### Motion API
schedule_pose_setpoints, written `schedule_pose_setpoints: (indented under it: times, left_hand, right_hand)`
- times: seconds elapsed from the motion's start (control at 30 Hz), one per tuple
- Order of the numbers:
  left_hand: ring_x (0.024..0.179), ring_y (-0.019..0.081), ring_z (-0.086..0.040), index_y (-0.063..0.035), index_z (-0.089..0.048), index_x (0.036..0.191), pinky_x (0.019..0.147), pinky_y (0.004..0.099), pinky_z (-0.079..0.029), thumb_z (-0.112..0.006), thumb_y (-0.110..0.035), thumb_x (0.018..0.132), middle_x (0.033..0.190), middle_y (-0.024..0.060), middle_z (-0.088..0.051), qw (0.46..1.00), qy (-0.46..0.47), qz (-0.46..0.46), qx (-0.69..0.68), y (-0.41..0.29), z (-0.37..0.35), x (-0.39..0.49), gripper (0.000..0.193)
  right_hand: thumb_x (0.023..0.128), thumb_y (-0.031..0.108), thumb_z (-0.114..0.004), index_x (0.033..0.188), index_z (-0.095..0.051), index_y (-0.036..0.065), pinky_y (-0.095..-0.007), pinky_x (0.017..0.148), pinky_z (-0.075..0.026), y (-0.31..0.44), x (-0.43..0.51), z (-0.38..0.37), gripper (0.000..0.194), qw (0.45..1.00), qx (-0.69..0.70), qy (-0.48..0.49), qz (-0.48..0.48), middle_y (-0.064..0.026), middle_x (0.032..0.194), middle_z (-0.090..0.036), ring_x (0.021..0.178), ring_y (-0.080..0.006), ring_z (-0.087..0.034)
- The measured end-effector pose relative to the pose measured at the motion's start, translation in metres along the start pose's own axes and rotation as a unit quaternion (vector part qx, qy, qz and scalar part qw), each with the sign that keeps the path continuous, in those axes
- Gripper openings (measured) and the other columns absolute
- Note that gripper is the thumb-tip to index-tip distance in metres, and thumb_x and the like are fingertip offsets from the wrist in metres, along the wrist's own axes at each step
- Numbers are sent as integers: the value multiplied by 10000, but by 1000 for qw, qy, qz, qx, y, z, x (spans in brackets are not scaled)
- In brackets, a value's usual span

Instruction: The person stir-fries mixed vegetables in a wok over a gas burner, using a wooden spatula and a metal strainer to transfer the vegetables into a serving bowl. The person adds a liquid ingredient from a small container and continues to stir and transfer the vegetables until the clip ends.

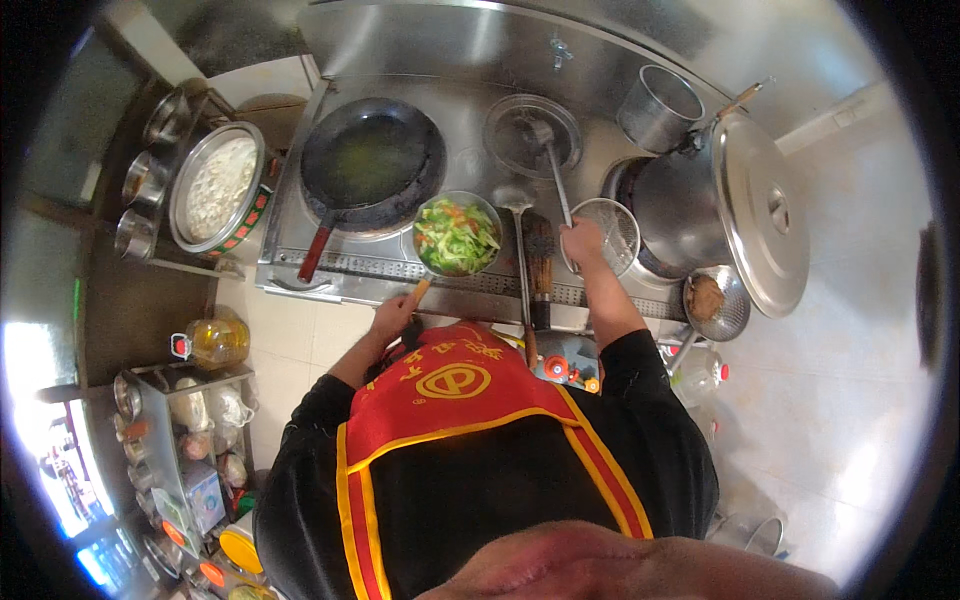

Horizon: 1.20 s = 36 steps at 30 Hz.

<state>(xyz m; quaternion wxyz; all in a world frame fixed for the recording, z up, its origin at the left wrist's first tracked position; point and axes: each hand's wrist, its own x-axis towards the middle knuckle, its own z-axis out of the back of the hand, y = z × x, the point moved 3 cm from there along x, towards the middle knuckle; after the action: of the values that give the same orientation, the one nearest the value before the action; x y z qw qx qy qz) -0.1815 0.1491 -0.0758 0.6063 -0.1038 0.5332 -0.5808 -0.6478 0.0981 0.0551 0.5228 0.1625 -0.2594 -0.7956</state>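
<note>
My left hand (pixel 393 318) grips the wooden handle of a round metal strainer or ladle. Its bowl is heaped with chopped green vegetables (pixel 457 238) with bits of orange among them, at the stove's front edge. My right hand (pixel 583 241) is closed around the long metal handle of a wok spatula (pixel 559 180). The spatula's head lies over a round metal lid or basin (pixel 506 139) at the back. Beside that hand is a wire mesh strainer (pixel 621 238). Left of the vegetables sits a dark wok (pixel 367 161) with a red handle and yellowish oil inside.
A ladle (pixel 515 199) and a bamboo brush (pixel 540 259) lie between my hands. At right stand a lidded stockpot (pixel 682 210), a metal pot (pixel 660 109) and a perforated skimmer (pixel 731 315). A basin of white food (pixel 251 161) and an oil jug (pixel 217 343) are at left.
</note>
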Motion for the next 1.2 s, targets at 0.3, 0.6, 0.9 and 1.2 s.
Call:
schedule_pose_setpoints:
  times: [0.3,0.6,0.9,1.2]
  left_hand:
    - [829,308,-705,5,-717,1027,788,404,-533,-516,-518,1022,874,159,-735,993,-107,40,-13,0,20,-31,560]
    - [895,322,-718,6,-732,1073,815,432,-537,-520,-516,1021,971,188,-750,996,-70,-28,38,-3,23,5,566]
    - [818,353,-722,-5,-746,898,761,467,-541,-539,-629,957,825,204,-726,994,36,-35,93,-30,11,21,660]
    - [776,344,-723,-18,-758,900,723,456,-547,-531,-651,954,806,198,-730,992,29,-47,111,-25,14,23,675]
  right_hand:
    - [1008,167,-594,900,-622,-19,-265,385,-396,-51,40,-56,217,789,512,173,-291,-61,690,-585,482,-115,-516]
    - [1045,173,-531,1199,-582,33,-186,385,-366,-32,-58,-6,215,609,677,252,-327,-30,822,-578,492,-37,-444]
    - [1023,191,-576,1238,-583,30,-173,381,-285,23,-186,49,269,659,636,273,-296,-20,812,-558,480,-28,-392]
    - [966,120,-650,1124,-649,14,-248,388,-308,51,-242,78,190,807,439,210,-335,-24,704,-570,459,-77,-430]
